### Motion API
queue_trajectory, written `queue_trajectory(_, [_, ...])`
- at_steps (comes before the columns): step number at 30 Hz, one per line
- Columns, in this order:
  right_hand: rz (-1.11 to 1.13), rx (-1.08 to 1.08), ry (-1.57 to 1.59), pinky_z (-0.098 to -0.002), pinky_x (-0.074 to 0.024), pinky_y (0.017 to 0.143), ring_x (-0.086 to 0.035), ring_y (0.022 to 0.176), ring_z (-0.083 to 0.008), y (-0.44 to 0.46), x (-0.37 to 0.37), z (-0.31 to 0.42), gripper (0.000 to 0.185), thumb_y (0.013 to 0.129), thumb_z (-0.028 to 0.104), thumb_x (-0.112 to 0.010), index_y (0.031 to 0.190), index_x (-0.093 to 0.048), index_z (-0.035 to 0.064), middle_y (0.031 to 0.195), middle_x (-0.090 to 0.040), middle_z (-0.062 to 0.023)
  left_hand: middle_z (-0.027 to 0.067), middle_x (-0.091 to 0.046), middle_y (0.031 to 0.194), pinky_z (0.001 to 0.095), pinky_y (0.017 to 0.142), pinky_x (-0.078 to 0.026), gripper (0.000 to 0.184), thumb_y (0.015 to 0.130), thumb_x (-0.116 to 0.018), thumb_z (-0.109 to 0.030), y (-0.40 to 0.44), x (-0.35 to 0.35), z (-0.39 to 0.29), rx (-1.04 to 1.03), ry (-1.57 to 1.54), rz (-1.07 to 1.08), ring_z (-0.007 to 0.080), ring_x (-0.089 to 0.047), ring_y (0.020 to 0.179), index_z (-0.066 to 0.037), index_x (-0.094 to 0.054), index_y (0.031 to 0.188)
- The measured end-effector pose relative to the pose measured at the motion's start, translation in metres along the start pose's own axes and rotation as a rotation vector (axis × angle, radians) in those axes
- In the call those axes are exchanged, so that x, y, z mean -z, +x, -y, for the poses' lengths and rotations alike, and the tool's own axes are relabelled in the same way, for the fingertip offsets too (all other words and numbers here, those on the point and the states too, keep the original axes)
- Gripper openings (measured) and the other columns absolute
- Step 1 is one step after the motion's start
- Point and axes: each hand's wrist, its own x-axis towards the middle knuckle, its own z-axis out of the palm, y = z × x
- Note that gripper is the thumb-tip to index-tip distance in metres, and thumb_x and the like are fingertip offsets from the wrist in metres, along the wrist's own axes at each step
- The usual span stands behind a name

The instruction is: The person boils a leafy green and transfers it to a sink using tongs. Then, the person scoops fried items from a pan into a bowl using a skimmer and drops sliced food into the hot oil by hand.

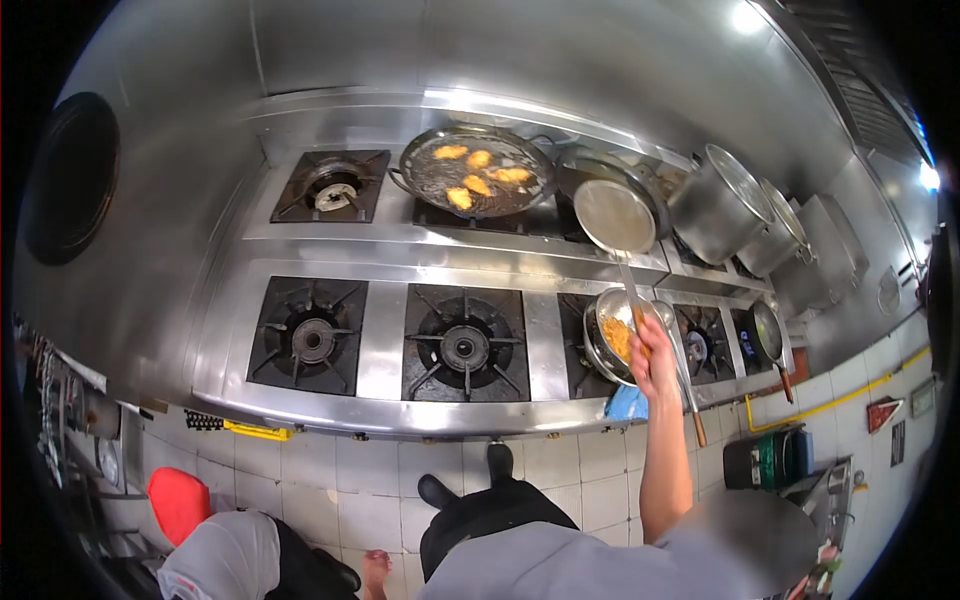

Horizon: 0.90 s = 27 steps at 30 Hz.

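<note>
My right hand (652,362) is closed around the wooden handle of a round mesh skimmer (614,217). The skimmer's head hangs over the back row of the stove, to the right of a wide two-handled pan (405,160) of bubbling oil. Several golden fried pieces (477,185) float in that oil. Below the skimmer, a metal bowl (592,352) holds orange-brown fried food (617,338). Another long utensil with a wooden handle end (698,428) lies beside the bowl. My left hand (377,566) hangs low at the bottom edge, fingers loosely apart, nothing visible in it.
Burners (464,347) line the front of the steel stove (384,340). Tall pots (722,208) stand at the back right, and a small frying pan (767,330) sits at the right end. A blue cloth (627,403) hangs at the front edge. Another person (225,555) is at lower left.
</note>
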Motion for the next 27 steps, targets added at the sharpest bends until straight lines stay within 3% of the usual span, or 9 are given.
queue_trajectory(6, [-0.209,-0.131,0.160,-0.0176,-0.0273,0.031,-0.035,0.043,-0.0051,-0.117,0.080,-0.006,0.024,0.092,0.012,-0.050,0.116,-0.049,0.0125,0.072,-0.050,-0.0023,0.0073,-0.060,0.072,0.0289,0.045,-0.048,0.016,0.082,-0.057,-0.011,0.039,0.001,-0.031,-0.109,0.226,0.136,0.0154,-0.059,0.056,0.001,-0.058,0.094])
queue_trajectory(9, [-0.200,-0.234,0.251,-0.0174,-0.0295,0.033,-0.038,0.047,-0.0053,-0.130,0.111,-0.010,0.024,0.091,0.011,-0.051,0.115,-0.049,0.0109,0.072,-0.050,-0.0021,0.0069,-0.060,0.071,0.0286,0.045,-0.047,0.016,0.081,-0.058,-0.011,0.038,-0.007,-0.077,-0.203,0.298,0.173,0.0156,-0.059,0.057,0.000,-0.058,0.092])
queue_trajectory(12, [-0.204,-0.187,0.193,-0.0165,-0.0328,0.038,-0.041,0.050,-0.0054,-0.126,0.124,-0.021,0.028,0.089,0.014,-0.054,0.117,-0.051,0.0062,0.083,-0.060,-0.0068,0.0067,-0.059,0.075,0.0295,0.048,-0.047,0.012,0.083,-0.053,-0.011,0.038,-0.026,-0.124,-0.234,0.389,0.188,0.0166,-0.060,0.062,-0.004,-0.057,0.092])
queue_trajectory(13, [-0.214,-0.236,0.224,-0.0177,-0.0357,0.040,-0.044,0.051,-0.0066,-0.123,0.131,-0.021,0.032,0.090,0.016,-0.055,0.119,-0.050,0.0053,0.091,-0.065,-0.0108,0.0063,-0.060,0.078,0.0301,0.050,-0.047,0.012,0.085,-0.049,-0.009,0.036,-0.033,-0.138,-0.246,0.417,0.190,0.0172,-0.060,0.065,-0.006,-0.056,0.093])
queue_trajectory(14, [-0.187,-0.246,0.266,-0.0199,-0.0455,0.041,-0.056,0.057,-0.0094,-0.122,0.137,-0.025,0.036,0.090,0.023,-0.057,0.121,-0.049,0.0083,0.096,-0.067,-0.0143,0.0063,-0.060,0.078,0.0301,0.050,-0.047,0.012,0.085,-0.049,-0.009,0.032,-0.041,-0.151,-0.270,0.448,0.205,0.0172,-0.060,0.065,-0.006,-0.056,0.093])
queue_trajectory(16, [-0.019,-0.246,0.342,-0.0291,-0.0579,0.055,-0.067,0.076,-0.0176,-0.118,0.154,-0.033,0.050,0.093,0.040,-0.050,0.131,-0.043,0.0075,0.107,-0.064,-0.0210,0.0056,-0.059,0.079,0.0297,0.050,-0.046,0.011,0.085,-0.049,-0.007,0.023,-0.059,-0.170,-0.294,0.452,0.209,0.0165,-0.059,0.064,-0.008,-0.055,0.093])
queue_trajectory(19, [0.075,-0.215,0.437,-0.0371,-0.0598,0.064,-0.066,0.087,-0.0228,-0.139,0.163,-0.024,0.058,0.094,0.049,-0.045,0.132,-0.042,0.0052,0.115,-0.059,-0.0229,0.0054,-0.059,0.078,0.0295,0.050,-0.045,0.010,0.085,-0.049,-0.006,0.002,-0.086,-0.178,-0.355,0.471,0.246,0.0160,-0.058,0.065,-0.009,-0.055,0.093])
queue_trajectory(22, [0.042,-0.166,0.433,-0.0390,-0.0591,0.068,-0.066,0.089,-0.0225,-0.171,0.205,-0.032,0.055,0.095,0.048,-0.044,0.131,-0.042,0.0068,0.114,-0.060,-0.0192,0.0051,-0.058,0.078,0.0293,0.051,-0.045,0.009,0.086,-0.049,-0.007,-0.021,-0.115,-0.164,-0.380,0.534,0.263,0.0157,-0.058,0.065,-0.009,-0.053,0.093])
queue_trajectory(27, [-0.131,-0.281,0.130,-0.0369,-0.0549,0.069,-0.063,0.082,-0.0197,-0.272,0.301,-0.079,0.043,0.092,0.030,-0.057,0.127,-0.047,0.0086,0.109,-0.062,-0.0120,0.0059,-0.061,0.077,0.0286,0.050,-0.045,0.007,0.087,-0.053,-0.010,-0.072,-0.159,-0.101,-0.407,0.670,0.302,0.0154,-0.058,0.063,-0.007,-0.058,0.091])
